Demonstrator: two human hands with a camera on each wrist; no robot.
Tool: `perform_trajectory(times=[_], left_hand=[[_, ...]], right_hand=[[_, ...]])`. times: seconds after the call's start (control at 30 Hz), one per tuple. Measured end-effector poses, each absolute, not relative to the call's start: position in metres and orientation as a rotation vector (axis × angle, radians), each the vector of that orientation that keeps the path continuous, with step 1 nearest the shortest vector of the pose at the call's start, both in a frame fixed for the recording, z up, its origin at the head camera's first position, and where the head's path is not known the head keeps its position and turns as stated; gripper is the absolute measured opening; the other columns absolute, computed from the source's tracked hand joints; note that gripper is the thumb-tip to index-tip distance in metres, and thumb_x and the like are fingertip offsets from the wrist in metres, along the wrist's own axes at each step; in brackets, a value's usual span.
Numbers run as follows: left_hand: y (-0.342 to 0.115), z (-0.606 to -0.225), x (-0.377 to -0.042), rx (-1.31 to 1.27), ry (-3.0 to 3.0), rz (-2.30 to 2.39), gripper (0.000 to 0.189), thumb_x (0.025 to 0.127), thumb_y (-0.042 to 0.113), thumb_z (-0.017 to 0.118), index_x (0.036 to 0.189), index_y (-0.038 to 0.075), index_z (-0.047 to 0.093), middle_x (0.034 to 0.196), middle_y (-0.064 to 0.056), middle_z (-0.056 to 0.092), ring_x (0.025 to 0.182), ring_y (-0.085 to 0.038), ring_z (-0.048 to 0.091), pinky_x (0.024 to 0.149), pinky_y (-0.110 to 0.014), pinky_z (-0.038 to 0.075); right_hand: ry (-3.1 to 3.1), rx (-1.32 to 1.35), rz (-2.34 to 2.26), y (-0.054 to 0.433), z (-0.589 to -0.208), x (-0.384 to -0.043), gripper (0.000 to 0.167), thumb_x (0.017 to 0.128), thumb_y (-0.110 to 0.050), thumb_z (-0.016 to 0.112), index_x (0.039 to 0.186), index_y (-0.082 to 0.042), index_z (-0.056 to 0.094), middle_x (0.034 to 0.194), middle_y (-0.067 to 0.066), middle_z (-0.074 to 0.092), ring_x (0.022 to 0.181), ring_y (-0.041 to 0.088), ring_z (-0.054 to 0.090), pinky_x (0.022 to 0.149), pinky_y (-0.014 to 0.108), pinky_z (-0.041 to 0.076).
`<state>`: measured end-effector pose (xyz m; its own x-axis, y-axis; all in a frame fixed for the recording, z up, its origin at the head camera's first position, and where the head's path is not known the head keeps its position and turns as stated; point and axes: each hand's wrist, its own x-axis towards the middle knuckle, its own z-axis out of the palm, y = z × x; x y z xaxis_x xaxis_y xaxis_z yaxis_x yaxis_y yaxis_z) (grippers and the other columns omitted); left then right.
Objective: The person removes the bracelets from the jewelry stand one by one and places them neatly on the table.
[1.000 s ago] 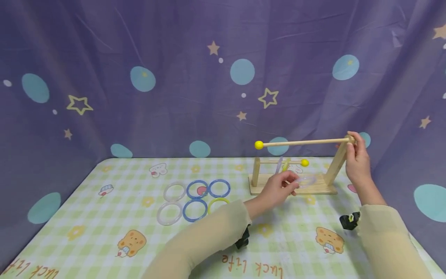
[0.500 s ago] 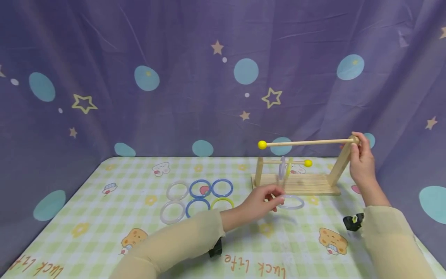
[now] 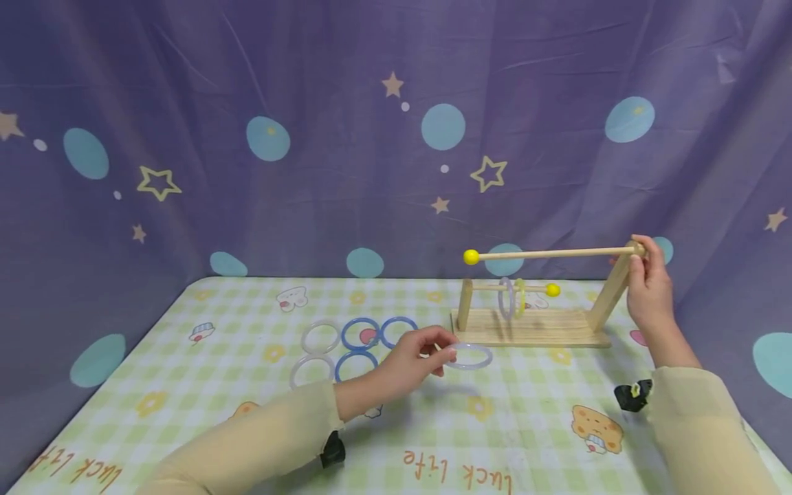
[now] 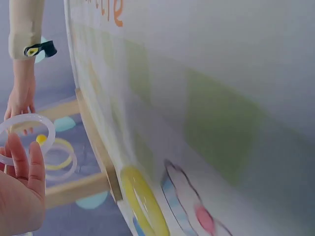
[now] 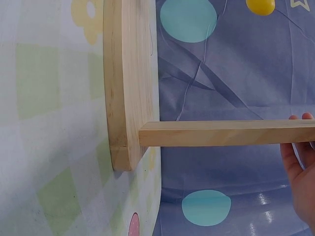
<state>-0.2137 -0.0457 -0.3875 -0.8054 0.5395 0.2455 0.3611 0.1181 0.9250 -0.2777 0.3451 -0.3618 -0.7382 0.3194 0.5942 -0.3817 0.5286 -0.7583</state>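
My left hand (image 3: pixel 421 357) pinches a pale lilac ring (image 3: pixel 471 366) between thumb and fingers, held flat over the table in front of the wooden stand (image 3: pixel 532 335). The left wrist view shows the same ring (image 4: pixel 42 118) at the fingertips. My right hand (image 3: pixel 651 285) grips the top of the stand's tall slanted post (image 3: pixel 609 289); in the right wrist view its fingers wrap that post (image 5: pixel 221 132). On the stand's lower rod hang a lilac ring (image 3: pixel 503 302) and a yellow ring (image 3: pixel 521 306). The upper rod (image 3: pixel 557 254) carries no ring and ends in a yellow ball (image 3: pixel 471 257).
Left of the stand lie several rings on the checked tablecloth (image 3: pixel 247 357): blue rings such as one (image 3: pixel 344 342) and pale ones such as another (image 3: pixel 303 344). A yellow ring (image 4: pixel 142 201) shows in the left wrist view. A purple curtain (image 3: pixel 334 172) stands behind.
My left hand has drawn the lilac ring away from the stand, leftward and toward me. My right hand keeps its grip on the post. The view has shifted slightly.
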Motion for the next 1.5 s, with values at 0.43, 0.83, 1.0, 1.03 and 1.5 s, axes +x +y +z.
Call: perform_trajectory(times=[0.43, 0.83, 1.0, 1.03, 1.5], left_hand=[[-0.121, -0.377, -0.191, 1.025, 2.598, 1.596, 0.013, 0.095, 0.013, 0.064, 0.107, 0.01, 0.068, 0.088, -0.002, 0.061, 0.06, -0.015, 0.057, 0.055, -0.026, 0.049], [-0.176, -0.374, -0.177, 1.182, 2.846, 1.475, 0.017, 0.093, 0.004, 0.064, 0.105, 0.015, 0.067, 0.083, 0.007, 0.063, 0.053, -0.003, 0.051, 0.047, -0.025, 0.045], [-0.202, -0.372, -0.172, 1.084, 2.885, 1.46, 0.018, 0.095, 0.002, 0.06, 0.107, 0.014, 0.066, 0.081, 0.006, 0.064, 0.051, -0.006, 0.052, 0.046, -0.025, 0.047], [-0.207, -0.372, -0.171, 1.067, 2.89, 1.447, 0.018, 0.095, 0.002, 0.06, 0.108, 0.014, 0.066, 0.081, 0.006, 0.064, 0.051, -0.007, 0.052, 0.046, -0.025, 0.047], [-0.249, -0.379, -0.161, 0.956, 2.855, 1.145, 0.011, 0.099, 0.015, 0.059, 0.106, 0.013, 0.066, 0.076, 0.007, 0.061, 0.047, 0.0, 0.041, 0.046, -0.022, 0.041]], right_hand=[[-2.047, 0.046, 1.244, 0.344, -0.363, -0.278, 0.038, 0.106, -0.016, 0.036, 0.144, -0.013, 0.04, 0.095, -0.028, 0.055, 0.088, -0.015, 0.054, 0.077, 0.009, 0.043], [-2.047, 0.023, 1.267, 0.344, -0.361, -0.277, 0.038, 0.106, -0.018, 0.036, 0.144, -0.015, 0.041, 0.096, -0.026, 0.055, 0.088, -0.014, 0.055, 0.077, 0.01, 0.043], [-2.042, 0.034, 1.263, 0.343, -0.361, -0.278, 0.038, 0.106, -0.017, 0.036, 0.144, -0.014, 0.04, 0.095, -0.028, 0.055, 0.088, -0.014, 0.055, 0.077, 0.01, 0.043], [-2.041, 0.034, 1.265, 0.343, -0.361, -0.277, 0.038, 0.106, -0.017, 0.036, 0.144, -0.014, 0.04, 0.094, -0.029, 0.054, 0.088, -0.013, 0.055, 0.077, 0.01, 0.043], [-2.037, 0.017, 1.258, 0.341, -0.36, -0.277, 0.037, 0.106, -0.016, 0.036, 0.143, -0.014, 0.041, 0.096, -0.025, 0.056, 0.087, -0.014, 0.054, 0.077, 0.01, 0.043]])
